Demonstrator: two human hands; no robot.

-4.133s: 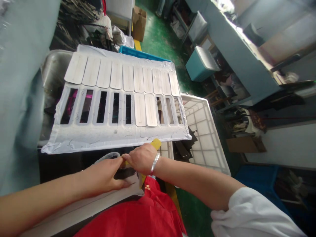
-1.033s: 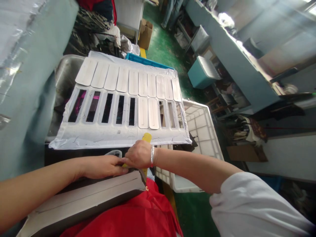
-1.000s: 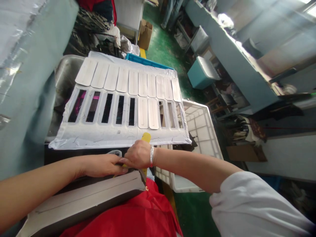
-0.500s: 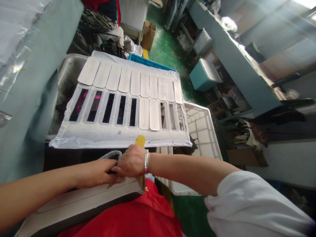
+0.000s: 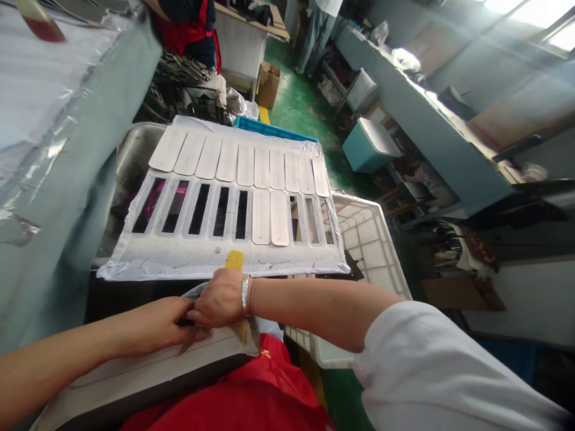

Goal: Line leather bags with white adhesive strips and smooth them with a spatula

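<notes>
My right hand [image 5: 220, 298] is closed round a yellow tool [image 5: 234, 260], whose rounded end sticks up past the knuckles. Touching it, my left hand [image 5: 173, 323] has its fingers bent over something dark and small at the upper edge of a long pale board [image 5: 148, 368] with a dark side. What the left fingers pinch is hidden. Beyond my hands lies a white cloth-covered panel [image 5: 179, 254] with a row of slots. Pale rounded strips [image 5: 228, 160] lie along its back, and two more cover slots in the middle.
A white plastic crate [image 5: 386, 257] stands to the right of the panel, and a blue tray [image 5: 274, 129] behind it. A pale blue-green table side [image 5: 76, 179] rises at left. Two people are partly visible at the back.
Both my hands have shifted left along the board, with the yellow tool still in the right one. The view has tilted up slightly, so the panel appears lower.
</notes>
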